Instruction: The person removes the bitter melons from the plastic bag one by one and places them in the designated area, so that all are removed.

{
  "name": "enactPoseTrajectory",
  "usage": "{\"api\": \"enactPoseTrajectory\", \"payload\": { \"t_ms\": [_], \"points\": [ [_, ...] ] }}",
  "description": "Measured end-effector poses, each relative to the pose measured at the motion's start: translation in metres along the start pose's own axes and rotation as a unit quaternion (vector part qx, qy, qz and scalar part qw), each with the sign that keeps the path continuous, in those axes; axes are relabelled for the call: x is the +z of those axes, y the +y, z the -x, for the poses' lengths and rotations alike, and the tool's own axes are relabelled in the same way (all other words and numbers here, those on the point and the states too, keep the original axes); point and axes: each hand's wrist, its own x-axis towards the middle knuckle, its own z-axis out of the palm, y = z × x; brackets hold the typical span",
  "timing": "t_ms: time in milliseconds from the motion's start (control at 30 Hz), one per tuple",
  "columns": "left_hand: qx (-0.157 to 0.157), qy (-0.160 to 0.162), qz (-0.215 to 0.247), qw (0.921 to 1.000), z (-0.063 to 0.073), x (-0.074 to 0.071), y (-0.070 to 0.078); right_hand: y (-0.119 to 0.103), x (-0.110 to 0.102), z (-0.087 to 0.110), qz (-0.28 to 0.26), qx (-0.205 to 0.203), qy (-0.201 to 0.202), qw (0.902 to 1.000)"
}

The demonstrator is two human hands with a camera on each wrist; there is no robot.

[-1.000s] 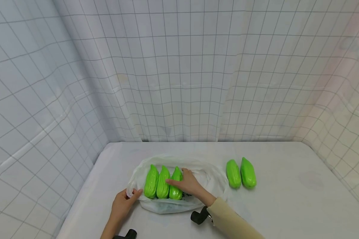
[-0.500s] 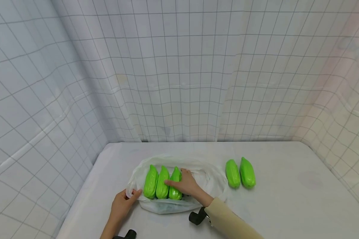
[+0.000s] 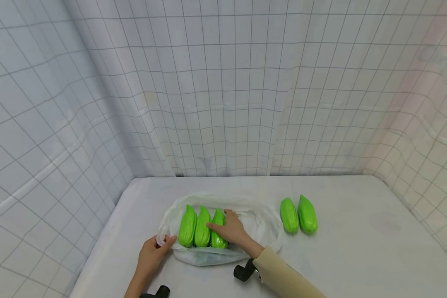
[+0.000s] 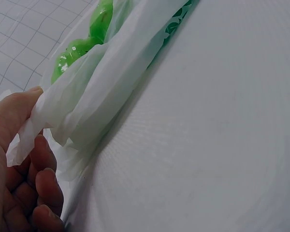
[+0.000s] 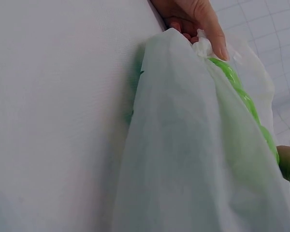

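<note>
White plastic bag (image 3: 199, 259) lies spread on the table (image 3: 361, 236), mouth up. Three green vegetable-like pieces sit inside, side by side, toward its left half: left piece (image 3: 187, 227), middle piece (image 3: 202, 231), right piece (image 3: 218, 241). Two more, a loose blunt piece (image 3: 289, 216) and a loose pointed piece (image 3: 307, 215), lie on the table just beside the bag's right edge.

Left hand (image 3: 151, 253) pinches the bag's left rim between thumb and fingers; left wrist view confirms, plastic folded in the grip. Right hand (image 3: 233, 230) reaches into the bag and straddles the right piece, thumb across it toward the middle piece, fingers on its right side. Grip force: can't tell. Hands well apart.

Step in hand, my read: seating the right piece in the row; placing vs. lifting out not certain from this moment. If placing, the next move calls for freeing thumb and fingers without tipping the row, left hand keeping the rim spread, then a reach right for the loose blunt piece.
</note>
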Motion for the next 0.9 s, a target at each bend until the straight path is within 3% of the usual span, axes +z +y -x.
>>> {"api": "enactPoseTrajectory", "payload": {
  "t_ms": [900],
  "points": [
    [-0.001,0.007,0.0,1.0,0.0004,0.0008,-0.0006,0.0039,0.0002,0.0055,-0.052,0.0,0.031,0.9982]
  ]
}}
